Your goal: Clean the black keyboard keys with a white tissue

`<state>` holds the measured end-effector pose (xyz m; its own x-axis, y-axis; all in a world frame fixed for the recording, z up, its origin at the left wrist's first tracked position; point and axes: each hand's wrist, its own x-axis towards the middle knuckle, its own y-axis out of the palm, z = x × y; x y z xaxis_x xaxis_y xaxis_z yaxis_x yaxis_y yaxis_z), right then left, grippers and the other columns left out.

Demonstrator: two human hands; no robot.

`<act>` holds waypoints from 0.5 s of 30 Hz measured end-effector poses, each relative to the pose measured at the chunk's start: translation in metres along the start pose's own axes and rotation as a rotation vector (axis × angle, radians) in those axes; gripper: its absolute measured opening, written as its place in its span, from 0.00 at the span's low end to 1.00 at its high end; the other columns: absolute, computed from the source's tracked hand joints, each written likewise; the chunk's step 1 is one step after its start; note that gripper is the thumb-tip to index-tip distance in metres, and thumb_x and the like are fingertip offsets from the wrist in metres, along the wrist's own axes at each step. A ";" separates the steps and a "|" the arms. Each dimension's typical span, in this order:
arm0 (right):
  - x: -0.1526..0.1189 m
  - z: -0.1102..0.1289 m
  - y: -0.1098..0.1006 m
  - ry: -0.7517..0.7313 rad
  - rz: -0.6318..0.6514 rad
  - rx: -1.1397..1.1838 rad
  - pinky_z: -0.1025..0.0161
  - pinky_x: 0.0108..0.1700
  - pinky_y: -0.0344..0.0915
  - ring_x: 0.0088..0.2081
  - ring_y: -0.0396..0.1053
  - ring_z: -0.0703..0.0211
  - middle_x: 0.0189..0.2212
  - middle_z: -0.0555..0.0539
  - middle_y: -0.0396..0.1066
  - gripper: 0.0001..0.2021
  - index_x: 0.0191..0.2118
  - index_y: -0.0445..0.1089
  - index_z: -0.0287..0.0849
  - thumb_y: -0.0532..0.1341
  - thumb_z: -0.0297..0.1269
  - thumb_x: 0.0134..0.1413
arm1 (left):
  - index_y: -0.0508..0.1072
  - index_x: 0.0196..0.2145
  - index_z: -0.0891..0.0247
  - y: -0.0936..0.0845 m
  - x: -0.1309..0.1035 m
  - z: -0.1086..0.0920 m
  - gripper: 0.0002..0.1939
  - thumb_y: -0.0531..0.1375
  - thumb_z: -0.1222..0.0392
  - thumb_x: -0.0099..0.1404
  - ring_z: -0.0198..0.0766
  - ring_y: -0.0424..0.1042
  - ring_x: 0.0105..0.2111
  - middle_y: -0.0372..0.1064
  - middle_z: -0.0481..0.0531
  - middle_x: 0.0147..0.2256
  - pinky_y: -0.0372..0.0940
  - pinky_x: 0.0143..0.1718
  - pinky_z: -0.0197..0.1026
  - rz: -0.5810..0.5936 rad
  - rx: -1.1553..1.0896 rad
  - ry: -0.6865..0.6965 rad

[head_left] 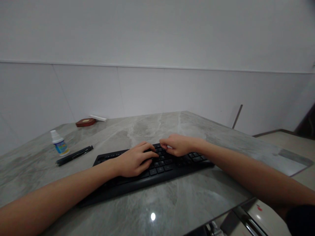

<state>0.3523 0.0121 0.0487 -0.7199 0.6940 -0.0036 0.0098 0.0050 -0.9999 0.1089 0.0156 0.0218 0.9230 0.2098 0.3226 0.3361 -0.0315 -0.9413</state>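
A black keyboard point(159, 175) lies slightly slanted on the grey marbled table. My left hand point(137, 159) rests over its middle keys, palm down, with the fingers apart and nothing held. Over the upper keys, to the right of it, is my right hand point(179, 145). Its fingers are curled in with the tips bent down toward the keys; whether anything is between them cannot be made out. A gap separates the two hands. My left forearm and hand cover much of the keyboard's left part.
Left of the keyboard are a black folded object point(74, 155) and a white bottle point(59, 143) with a blue and yellow label. Near the wall lie a reddish-brown box point(85, 122) and a white bar point(98, 118). The table point(182, 203) has its edge at the lower right.
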 end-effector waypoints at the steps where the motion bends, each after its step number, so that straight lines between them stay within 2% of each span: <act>1: 0.001 0.000 0.002 -0.016 -0.015 0.010 0.65 0.27 0.47 0.25 0.57 0.61 0.24 0.49 0.66 0.06 0.38 0.64 0.41 0.53 0.30 0.53 | 0.68 0.52 0.63 0.000 0.000 0.000 0.16 0.50 0.67 0.68 0.45 0.63 0.50 0.62 0.59 0.49 0.63 0.54 0.50 0.000 0.000 0.001; 6: 0.003 0.003 0.004 -0.007 -0.031 0.026 0.65 0.28 0.48 0.25 0.57 0.61 0.25 0.48 0.67 0.07 0.39 0.63 0.41 0.51 0.31 0.56 | 0.68 0.52 0.63 0.000 0.001 0.000 0.16 0.50 0.67 0.68 0.45 0.64 0.49 0.63 0.59 0.48 0.64 0.52 0.50 -0.005 0.000 0.002; 15: 0.000 -0.012 -0.006 0.036 0.127 0.116 0.66 0.29 0.51 0.27 0.59 0.61 0.27 0.49 0.65 0.03 0.33 0.61 0.41 0.54 0.28 0.50 | 0.68 0.53 0.63 0.000 0.000 0.001 0.16 0.50 0.66 0.69 0.45 0.64 0.49 0.62 0.59 0.49 0.64 0.53 0.51 0.008 0.010 -0.002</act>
<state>0.3606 0.0207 0.0548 -0.6929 0.7088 -0.1319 0.0175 -0.1664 -0.9859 0.1085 0.0164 0.0215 0.9252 0.2117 0.3149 0.3269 -0.0233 -0.9448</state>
